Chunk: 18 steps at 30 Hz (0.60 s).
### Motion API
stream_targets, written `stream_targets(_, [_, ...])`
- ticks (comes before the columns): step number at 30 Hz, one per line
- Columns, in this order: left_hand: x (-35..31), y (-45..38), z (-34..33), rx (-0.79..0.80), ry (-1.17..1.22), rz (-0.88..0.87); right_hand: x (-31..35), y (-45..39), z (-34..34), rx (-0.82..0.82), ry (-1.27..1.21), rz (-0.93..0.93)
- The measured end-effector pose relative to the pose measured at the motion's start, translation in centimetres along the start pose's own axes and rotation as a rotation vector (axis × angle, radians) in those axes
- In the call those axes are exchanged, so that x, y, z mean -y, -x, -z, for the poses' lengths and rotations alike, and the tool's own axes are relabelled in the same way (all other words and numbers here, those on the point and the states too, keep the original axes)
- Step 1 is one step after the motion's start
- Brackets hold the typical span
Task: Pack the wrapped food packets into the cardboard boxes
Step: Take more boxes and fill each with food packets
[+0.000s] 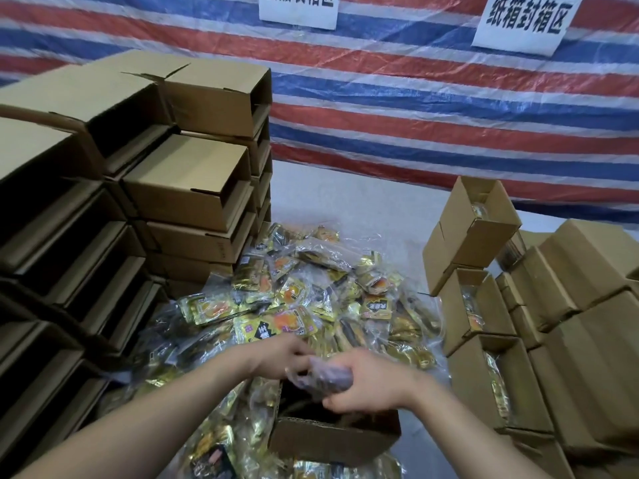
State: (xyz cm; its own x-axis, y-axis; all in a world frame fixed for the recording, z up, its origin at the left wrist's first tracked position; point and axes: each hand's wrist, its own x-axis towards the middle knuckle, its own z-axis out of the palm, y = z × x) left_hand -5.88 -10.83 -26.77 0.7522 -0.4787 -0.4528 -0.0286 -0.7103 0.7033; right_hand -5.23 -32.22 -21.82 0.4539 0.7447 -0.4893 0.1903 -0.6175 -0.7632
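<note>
A heap of yellow and gold wrapped food packets covers the surface in front of me. An open cardboard box sits on the heap near the bottom centre. Directly above it my right hand grips a clear-wrapped dark packet. My left hand meets that packet from the left and its fingers touch the wrapper's left end. Part of the box's inside is hidden behind the hands; what shows is dark.
Empty open boxes stand stacked high on the left, right up against the heap. Boxes with packets inside are stacked on the right. A red, white and blue striped tarp with two paper signs hangs behind.
</note>
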Motion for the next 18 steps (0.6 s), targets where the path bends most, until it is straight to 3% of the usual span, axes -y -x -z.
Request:
stream_targets(4, [0.1, 0.0, 0.2, 0.059, 0.079, 0.056, -1.4, -2.3, -2.2, 0.107, 0.206, -0.155])
stream_targets(8, [-0.2, -0.7, -0.7, 0.011, 0.011, 0.037, -2.9, -4.7, -4.7, 0.135, 0.262, -0.195])
stream_targets(12, [0.1, -1.0, -1.2, -0.025, 0.033, 0.025, -3.8, -5.2, -5.3, 0.118, 0.093, -0.285])
stream_targets(18, [0.7, -1.4, -1.7, -0.050, 0.077, 0.020, -4.5, -3.7, -3.1, 0.091, 0.143, -0.324])
